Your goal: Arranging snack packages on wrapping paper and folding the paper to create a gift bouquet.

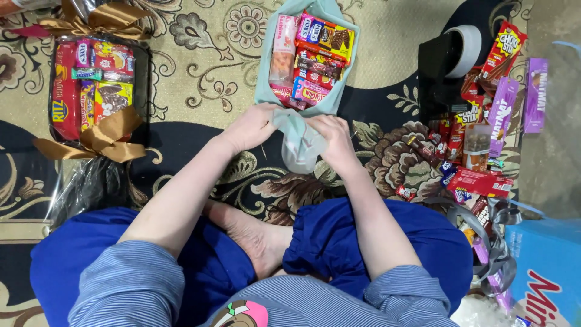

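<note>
I sit cross-legged on a patterned carpet. My left hand (251, 126) and my right hand (334, 138) both grip the gathered end of a clear greenish wrapping film (299, 145), bunched between them. The film runs up around a tray of snack packets (311, 57) lying just beyond my hands. The packets are red, pink, purple and yellow, packed tightly together. My fingers are closed into the film, and its twisted end hangs down toward my knees.
A wrapped snack tray with gold ribbon bows (94, 85) lies at the far left. At the right are a tape roll (465, 48) on a black holder, a heap of loose snack packets (478, 145), grey ribbon (493, 242) and a blue box (548, 272).
</note>
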